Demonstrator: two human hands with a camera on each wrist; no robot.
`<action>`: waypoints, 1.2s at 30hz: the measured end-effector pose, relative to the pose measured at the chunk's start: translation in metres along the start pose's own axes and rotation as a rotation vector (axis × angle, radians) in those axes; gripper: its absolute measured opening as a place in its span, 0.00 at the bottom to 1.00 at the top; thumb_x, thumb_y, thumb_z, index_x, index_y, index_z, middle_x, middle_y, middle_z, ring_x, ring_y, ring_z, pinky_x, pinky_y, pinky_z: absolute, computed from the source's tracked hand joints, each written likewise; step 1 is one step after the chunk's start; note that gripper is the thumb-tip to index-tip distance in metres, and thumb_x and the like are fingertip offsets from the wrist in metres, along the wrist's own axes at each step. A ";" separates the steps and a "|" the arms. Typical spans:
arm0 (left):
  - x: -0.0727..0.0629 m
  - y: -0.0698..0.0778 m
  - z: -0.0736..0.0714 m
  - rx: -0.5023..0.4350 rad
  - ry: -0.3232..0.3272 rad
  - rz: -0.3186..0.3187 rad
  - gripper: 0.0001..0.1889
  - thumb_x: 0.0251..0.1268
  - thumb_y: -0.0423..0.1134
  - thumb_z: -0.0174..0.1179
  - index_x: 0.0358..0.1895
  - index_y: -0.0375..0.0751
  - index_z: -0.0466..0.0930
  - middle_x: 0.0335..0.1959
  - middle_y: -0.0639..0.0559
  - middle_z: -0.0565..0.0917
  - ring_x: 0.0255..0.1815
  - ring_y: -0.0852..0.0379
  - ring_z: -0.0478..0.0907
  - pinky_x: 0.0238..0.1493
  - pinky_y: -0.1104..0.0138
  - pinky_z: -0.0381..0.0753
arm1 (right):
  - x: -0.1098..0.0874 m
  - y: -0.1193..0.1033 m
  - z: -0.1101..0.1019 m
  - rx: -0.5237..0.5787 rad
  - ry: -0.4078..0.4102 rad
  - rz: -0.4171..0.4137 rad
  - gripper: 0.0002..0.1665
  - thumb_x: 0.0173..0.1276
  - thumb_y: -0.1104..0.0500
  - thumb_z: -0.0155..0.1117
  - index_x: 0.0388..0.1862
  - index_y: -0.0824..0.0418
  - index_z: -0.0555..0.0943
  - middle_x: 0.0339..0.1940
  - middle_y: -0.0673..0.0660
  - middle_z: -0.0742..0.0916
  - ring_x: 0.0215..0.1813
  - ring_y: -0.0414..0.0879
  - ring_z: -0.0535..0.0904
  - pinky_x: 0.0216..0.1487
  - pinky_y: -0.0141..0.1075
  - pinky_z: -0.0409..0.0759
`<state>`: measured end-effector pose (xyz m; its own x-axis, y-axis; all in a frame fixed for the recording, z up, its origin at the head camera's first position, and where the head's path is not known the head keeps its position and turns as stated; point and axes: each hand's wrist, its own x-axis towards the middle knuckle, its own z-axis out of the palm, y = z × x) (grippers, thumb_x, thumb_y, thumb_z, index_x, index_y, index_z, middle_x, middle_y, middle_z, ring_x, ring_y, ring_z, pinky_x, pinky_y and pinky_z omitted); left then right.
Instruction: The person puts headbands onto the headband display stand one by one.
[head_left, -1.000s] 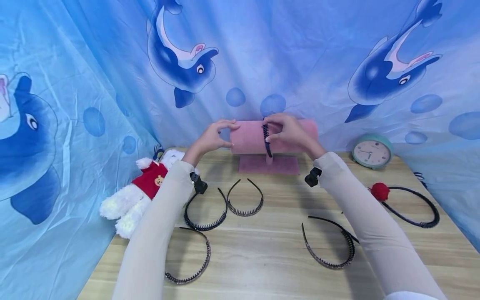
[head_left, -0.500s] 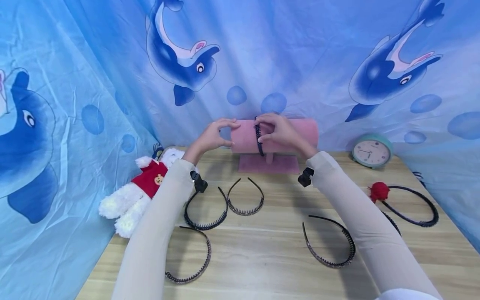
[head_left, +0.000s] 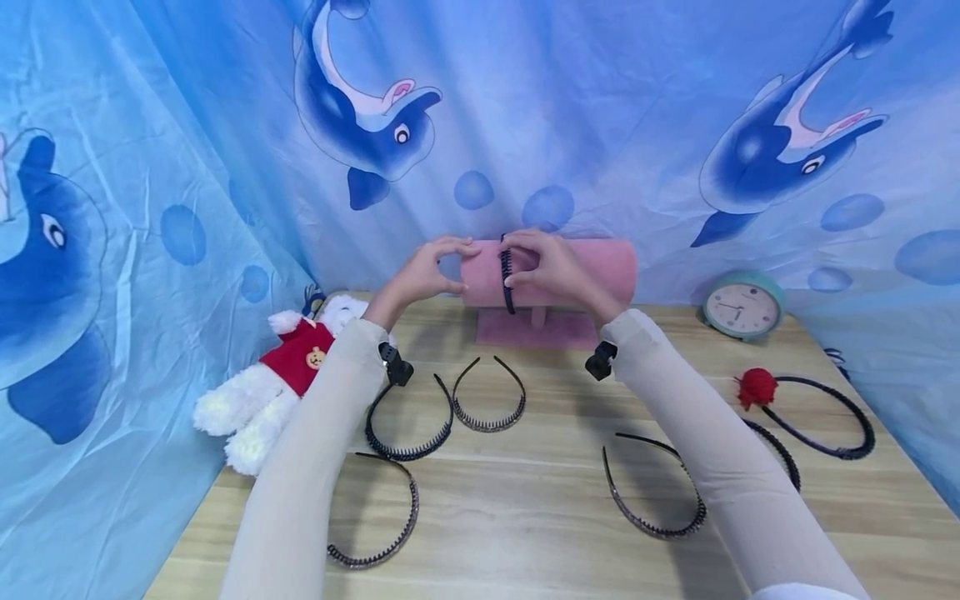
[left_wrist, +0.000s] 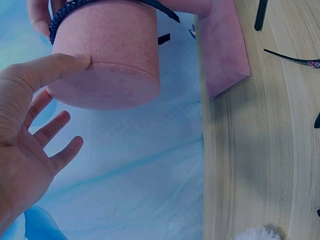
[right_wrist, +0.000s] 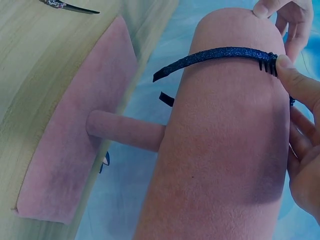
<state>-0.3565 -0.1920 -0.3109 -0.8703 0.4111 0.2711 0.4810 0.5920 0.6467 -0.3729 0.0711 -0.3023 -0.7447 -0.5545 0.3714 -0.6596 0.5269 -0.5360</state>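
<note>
A pink velvety roll stand [head_left: 611, 267] stands at the back of the table, its roll lying crosswise on a short post over a flat base [head_left: 498, 327]. My left hand [head_left: 420, 275] holds the roll's left end, thumb [left_wrist: 70, 67] pressed on the velvet and other fingers behind it. Over the roll sits a dark, glittery toothed headband [right_wrist: 220, 54], its two tips pointing down toward the post. With thumb and fingers my right hand [head_left: 555, 262] pinches this headband near the roll's left end; the fingers on the far side are partly hidden.
Several headbands lie on the table, including a sparkly one [head_left: 487, 427] in front of the stand and one with a red pom-pom [head_left: 757, 387] at right. A green clock [head_left: 742, 307] stands back right. A white plush toy [head_left: 292, 362] leans by the left curtain.
My right hand has slid the headband leftward along the roll, from near its middle toward the left end. The left hand has kept its hold there.
</note>
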 end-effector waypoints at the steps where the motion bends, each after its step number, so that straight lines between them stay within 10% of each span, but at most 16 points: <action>1: 0.000 0.000 0.000 0.001 -0.002 0.001 0.35 0.53 0.27 0.74 0.68 0.43 0.76 0.78 0.44 0.67 0.81 0.46 0.58 0.79 0.46 0.64 | 0.000 0.000 0.001 0.007 0.004 0.003 0.37 0.58 0.58 0.80 0.67 0.54 0.80 0.73 0.58 0.78 0.78 0.53 0.68 0.83 0.47 0.58; 36: 0.001 -0.002 0.002 -0.001 0.002 0.009 0.35 0.54 0.29 0.74 0.68 0.45 0.77 0.78 0.47 0.68 0.81 0.47 0.59 0.78 0.48 0.67 | 0.006 -0.007 0.009 0.015 0.004 0.003 0.36 0.55 0.58 0.82 0.64 0.55 0.82 0.72 0.59 0.78 0.76 0.55 0.69 0.84 0.48 0.56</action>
<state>-0.3579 -0.1916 -0.3132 -0.8661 0.4152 0.2785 0.4890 0.5877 0.6445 -0.3713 0.0579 -0.3033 -0.7469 -0.5508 0.3726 -0.6560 0.5189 -0.5481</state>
